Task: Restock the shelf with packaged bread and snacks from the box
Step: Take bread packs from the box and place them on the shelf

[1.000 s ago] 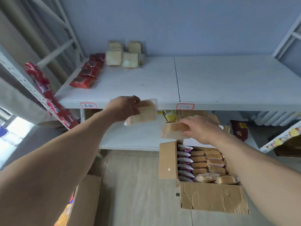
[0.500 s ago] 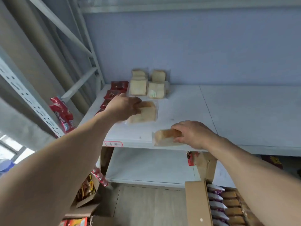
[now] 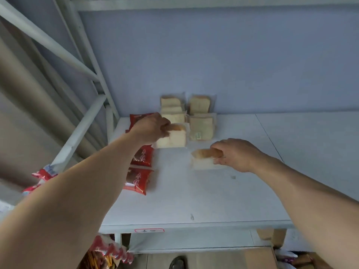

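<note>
I count four bread packs (image 3: 201,129) standing at the back of the white shelf (image 3: 223,191), toward 12 o'clock, in two rows of two; the front-left one is partly hidden. Two more packs are in my hands. Along the shelf's left edge, at about 9 o'clock, lie red snack packets (image 3: 138,180): three show clearly and a fourth edge peeks out beneath my wrist, so I cannot give a sure count.

My left hand (image 3: 150,129) has its fingers curled over the top of one clear-wrapped bread pack (image 3: 172,139), held upright just in front of the back left stack. My right hand (image 3: 236,154), at about 3 o'clock from it, pinches a second bread pack (image 3: 203,159) by its browned crust end, the pack's lower edge at or touching the shelf surface.

The red packets carry pale characters, too blurred for me to read. A red-bordered label (image 3: 149,230) sits on the shelf's front lip at 6 o'clock; its writing is illegible.
</note>
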